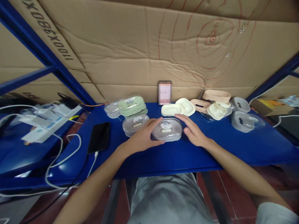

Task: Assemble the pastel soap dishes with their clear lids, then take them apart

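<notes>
A grey oval box with a clear lid and a round label (167,128) sits on the blue table (163,155) in front of me. My left hand (143,137) cups its left side, thumb under the near edge, fingers along the far rim. My right hand (192,130) lies flat by its right side, fingers spread and touching or nearly touching the box. A second grey box (135,123) stands just to the left, and a green box (132,105) behind that.
White box halves (178,108), beige parts (216,95), a cream piece (217,110) and clear lidded boxes (246,121) lie at the back right. A black phone (99,137) on a cable lies left. An upright phone (164,92) leans on the cardboard wall. Cables and a power strip (44,123) are far left.
</notes>
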The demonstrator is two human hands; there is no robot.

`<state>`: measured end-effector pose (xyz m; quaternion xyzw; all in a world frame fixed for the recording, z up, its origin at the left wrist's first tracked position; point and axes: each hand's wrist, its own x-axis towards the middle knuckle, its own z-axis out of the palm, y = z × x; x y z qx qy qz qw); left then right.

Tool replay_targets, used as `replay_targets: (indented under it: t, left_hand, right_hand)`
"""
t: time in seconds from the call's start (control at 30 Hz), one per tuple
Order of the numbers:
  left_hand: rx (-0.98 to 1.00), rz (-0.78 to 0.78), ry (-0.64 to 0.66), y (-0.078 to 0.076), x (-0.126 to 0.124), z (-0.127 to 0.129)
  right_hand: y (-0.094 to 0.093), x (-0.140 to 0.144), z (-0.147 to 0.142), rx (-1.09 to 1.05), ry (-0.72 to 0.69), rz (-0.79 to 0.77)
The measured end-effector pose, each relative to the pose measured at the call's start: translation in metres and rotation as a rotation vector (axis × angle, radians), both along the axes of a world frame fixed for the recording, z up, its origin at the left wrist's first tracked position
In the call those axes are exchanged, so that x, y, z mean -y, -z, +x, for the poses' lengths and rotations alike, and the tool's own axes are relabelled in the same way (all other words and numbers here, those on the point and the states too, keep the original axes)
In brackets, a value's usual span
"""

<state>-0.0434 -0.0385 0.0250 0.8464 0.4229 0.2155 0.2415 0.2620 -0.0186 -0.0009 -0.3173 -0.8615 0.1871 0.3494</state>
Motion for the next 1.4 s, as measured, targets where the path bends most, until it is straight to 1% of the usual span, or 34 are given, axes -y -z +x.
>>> replay_targets:
  t: [0.03, 0.1, 0.17, 0.23, 0.3, 0.33, 0.4, 0.43, 0.47, 0.57, 0.67, 0.73, 0.77, 0.83, 0.87, 0.9, 0.97, 1.0, 1.07, 1.1, 1.13, 1.2, 1.27, 1.33, 1.4]
  left_hand:
    - [0.008, 0.05, -0.067, -0.005, 0.006, -0.009]
    - [0.02, 0.178, -0.232, -0.013, 0.019, -0.036]
    - [0.005, 0.319, -0.446, -0.017, 0.031, -0.07]
    - [-0.033, 0.393, -0.667, -0.017, 0.04, -0.102]
    - [-0.087, 0.358, -0.845, -0.012, 0.044, -0.125]
    - [-0.106, 0.333, -0.923, -0.009, 0.044, -0.132]
    - [-0.129, 0.271, -1.03, -0.001, 0.042, -0.137]
    - [-0.131, 0.23, -1.052, 0.004, 0.04, -0.137]
    - [-0.129, 0.183, -1.049, 0.008, 0.038, -0.137]
    - [-0.116, 0.065, -0.967, 0.02, 0.03, -0.136]
    - [-0.118, 0.06, -0.925, 0.026, 0.028, -0.139]
    - [-0.124, 0.147, -0.93, 0.024, 0.032, -0.134]
    - [-0.123, 0.226, -0.929, 0.021, 0.036, -0.128]
    - [-0.116, 0.424, -0.898, 0.012, 0.046, -0.105]
    - [-0.114, 0.514, -0.856, 0.007, 0.05, -0.089]
    - [-0.117, 0.57, -0.787, 0.003, 0.053, -0.071]
    - [-0.165, 0.55, -0.501, 0.001, 0.053, -0.031]
    - [-0.183, 0.54, -0.376, 0.003, 0.05, -0.012]
    - [-0.271, 0.482, -0.196, 0.01, 0.035, 0.022]
    - [-0.309, 0.457, -0.139, 0.016, 0.026, 0.034]
    - [-0.334, 0.432, -0.098, 0.021, 0.016, 0.044]
    - [-0.353, 0.394, -0.053, 0.03, -0.002, 0.054]
    - [-0.347, 0.375, -0.04, 0.036, -0.014, 0.054]
    - [-0.33, 0.368, -0.028, 0.04, -0.017, 0.05]
    - [-0.306, 0.362, -0.007, 0.042, -0.016, 0.045]
  right_hand:
    - [-0.001, -0.002, 0.002, -0.022, 0.038, -0.003]
    - [-0.001, -0.005, 0.004, -0.021, 0.081, -0.011]
    - [-0.003, -0.006, 0.003, 0.032, 0.092, -0.01]
    - [-0.003, -0.007, 0.001, 0.13, 0.106, 0.011]
    - [-0.003, -0.01, -0.001, 0.238, 0.146, 0.051]
    - [-0.001, -0.013, -0.001, 0.285, 0.171, 0.072]
    - [0.004, -0.02, 0.001, 0.359, 0.231, 0.1]
    - [0.008, -0.025, 0.003, 0.391, 0.265, 0.107]
    - [0.012, -0.029, 0.006, 0.423, 0.297, 0.109]
    - [0.021, -0.039, 0.015, 0.492, 0.352, 0.097]
    - [0.025, -0.044, 0.018, 0.516, 0.351, 0.088]
    - [0.024, -0.044, 0.017, 0.517, 0.344, 0.099]
    - [0.023, -0.044, 0.016, 0.512, 0.34, 0.108]
    - [0.02, -0.042, 0.014, 0.498, 0.315, 0.124]
    - [0.019, -0.042, 0.013, 0.489, 0.292, 0.128]
    - [0.017, -0.04, 0.012, 0.478, 0.264, 0.128]
    - [0.014, -0.037, 0.011, 0.453, 0.189, 0.122]
    - [0.013, -0.036, 0.011, 0.439, 0.145, 0.119]
    - [0.01, -0.034, 0.013, 0.414, 0.093, 0.121]
    - [0.009, -0.035, 0.016, 0.417, 0.11, 0.13]
    - [0.008, -0.036, 0.019, 0.431, 0.159, 0.144]
    - [0.008, -0.041, 0.027, 0.48, 0.309, 0.169]
    - [0.011, -0.047, 0.035, 0.536, 0.415, 0.174]
    - [0.014, -0.05, 0.041, 0.569, 0.436, 0.16]
    - [0.015, -0.05, 0.042, 0.598, 0.43, 0.145]
